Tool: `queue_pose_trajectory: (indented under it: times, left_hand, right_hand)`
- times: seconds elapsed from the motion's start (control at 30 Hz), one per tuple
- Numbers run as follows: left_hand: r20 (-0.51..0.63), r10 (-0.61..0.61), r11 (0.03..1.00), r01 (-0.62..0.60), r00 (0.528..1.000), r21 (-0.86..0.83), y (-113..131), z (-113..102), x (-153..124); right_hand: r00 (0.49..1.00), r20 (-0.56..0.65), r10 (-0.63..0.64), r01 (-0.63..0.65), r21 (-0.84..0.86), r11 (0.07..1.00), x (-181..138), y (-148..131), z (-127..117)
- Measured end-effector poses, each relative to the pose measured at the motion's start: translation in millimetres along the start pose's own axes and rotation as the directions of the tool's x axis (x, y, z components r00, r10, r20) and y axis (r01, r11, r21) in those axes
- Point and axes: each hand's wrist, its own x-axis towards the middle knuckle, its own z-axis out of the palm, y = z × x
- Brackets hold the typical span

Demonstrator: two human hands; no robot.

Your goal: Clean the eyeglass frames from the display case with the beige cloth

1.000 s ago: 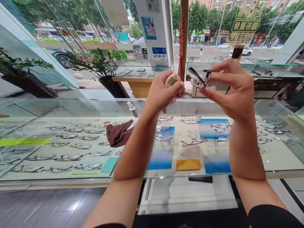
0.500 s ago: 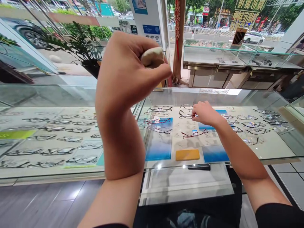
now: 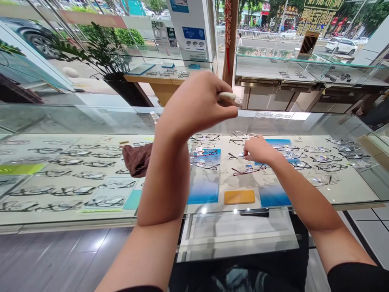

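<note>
My left hand is raised above the glass display case, its fingers closed on a small beige cloth. My right hand reaches down inside the case, fingers pinched on a dark-framed pair of glasses that rests on the display shelf. A red-framed pair of glasses lies just in front of that hand. Rows of other glasses cover the shelf to the left and right.
A brown cloth lies on the shelf left of my left arm. A small spray bottle stands behind it. A yellow pad and blue display cards sit near the front. Another glass counter stands behind.
A second ago both hands held the glasses and cloth up at chest height. My right hand has since gone down into the case with the glasses, while my left hand stays raised with the cloth.
</note>
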Motion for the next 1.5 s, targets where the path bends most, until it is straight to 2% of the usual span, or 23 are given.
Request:
queue_pose_trajectory:
  times: [0.2, 0.43, 0.67, 0.83, 0.93, 1.13, 1.2, 1.3, 1.4, 1.5]
  left_hand:
    - [0.149, 0.012, 0.993, -0.029, 0.989, 0.116, -4.6, 33.1, 14.6]
    - [0.296, -0.095, 0.969, 0.020, 0.951, 0.246, -12.0, 67.1, 26.7]
    - [0.387, -0.133, 0.955, 0.014, 0.912, 0.297, -20.7, 93.2, 32.9]
    - [0.509, -0.207, 0.932, 0.011, 0.836, 0.361, -23.0, 112.8, 37.0]
    - [0.545, -0.250, 0.918, 0.017, 0.801, 0.395, -24.7, 124.1, 38.2]
    - [0.564, -0.276, 0.909, 0.021, 0.779, 0.417, -30.7, 140.2, 39.0]
    - [0.558, -0.274, 0.908, 0.019, 0.783, 0.419, -32.2, 144.0, 39.3]
    - [0.557, -0.276, 0.906, 0.019, 0.783, 0.422, -32.5, 149.1, 39.7]
    - [0.559, -0.267, 0.909, 0.013, 0.785, 0.417, -31.0, 149.7, 40.2]
    - [0.533, -0.234, 0.919, 0.007, 0.813, 0.393, -29.9, 138.8, 40.5]
  right_hand:
    - [0.998, 0.058, 0.018, -0.023, 0.095, 0.995, -2.5, 5.1, -4.1]
    - [0.999, 0.048, 0.021, -0.031, 0.240, 0.970, 3.5, 17.2, 2.2]
    - [0.997, -0.020, 0.070, -0.058, 0.359, 0.931, -4.5, 25.0, -1.1]
    - [0.978, -0.103, 0.182, -0.129, 0.388, 0.912, -10.0, 37.1, -8.8]
    - [0.965, -0.136, 0.223, -0.145, 0.433, 0.890, -9.7, 41.9, -9.3]
    - [0.948, -0.203, 0.245, -0.129, 0.458, 0.879, -7.6, 43.4, -7.8]
    - [0.926, -0.265, 0.271, -0.118, 0.479, 0.870, -6.2, 43.5, -7.5]
    - [0.856, -0.392, 0.336, -0.078, 0.545, 0.835, -2.5, 44.4, -6.4]
    - [0.756, -0.533, 0.379, 0.045, 0.620, 0.783, 1.7, 47.3, -4.4]
    - [0.619, -0.664, 0.419, 0.211, 0.655, 0.726, 3.4, 52.3, -3.0]
